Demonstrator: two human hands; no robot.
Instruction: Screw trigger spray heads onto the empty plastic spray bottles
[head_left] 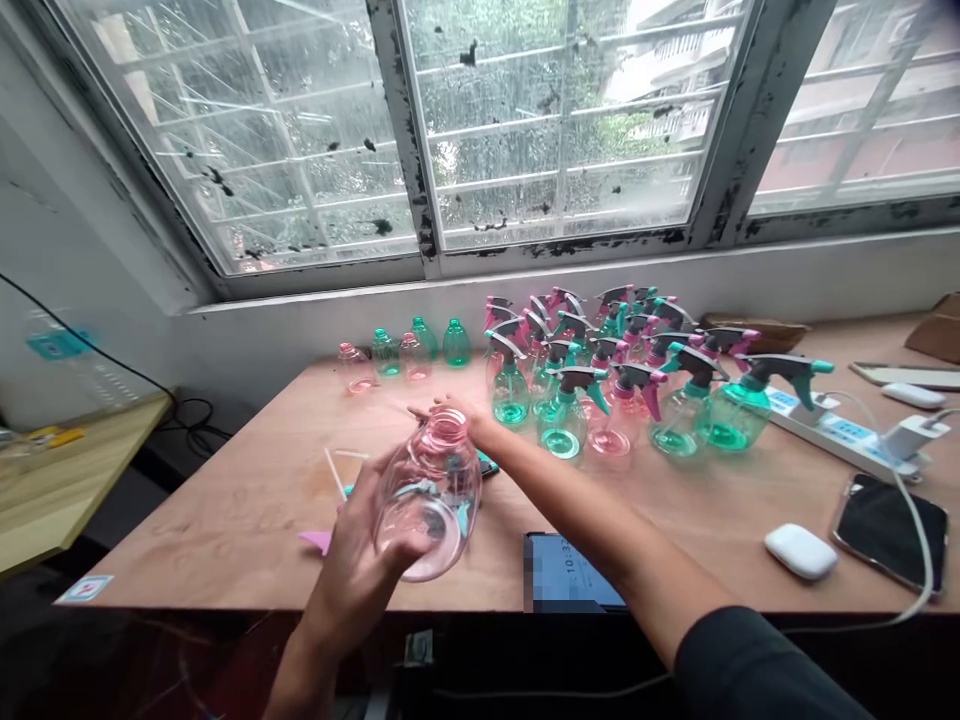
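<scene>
My left hand (358, 560) is wrapped round a clear pink bottle (431, 500), tilted, with its threaded neck open and no spray head on it. Beyond it my right hand (459, 412) reaches leftward over the table, its fingers stretched out and partly hidden by the bottle's neck. Nothing shows in those fingers. Under the bottle lie spray-head parts, among them a pink piece (316, 541) and a thin white tube (335, 474); the bottle covers some of them. Two pink bottles, one of them a pink bottle (355, 370), and several green bottles (456, 345) without heads stand at the back.
Several spray bottles (559, 425) with pink or green trigger heads crowd the back right. A power strip (840, 432), a black phone (891, 530), a white case (800, 551) and a white cable lie to the right. A lit screen (571, 575) sits at the front edge.
</scene>
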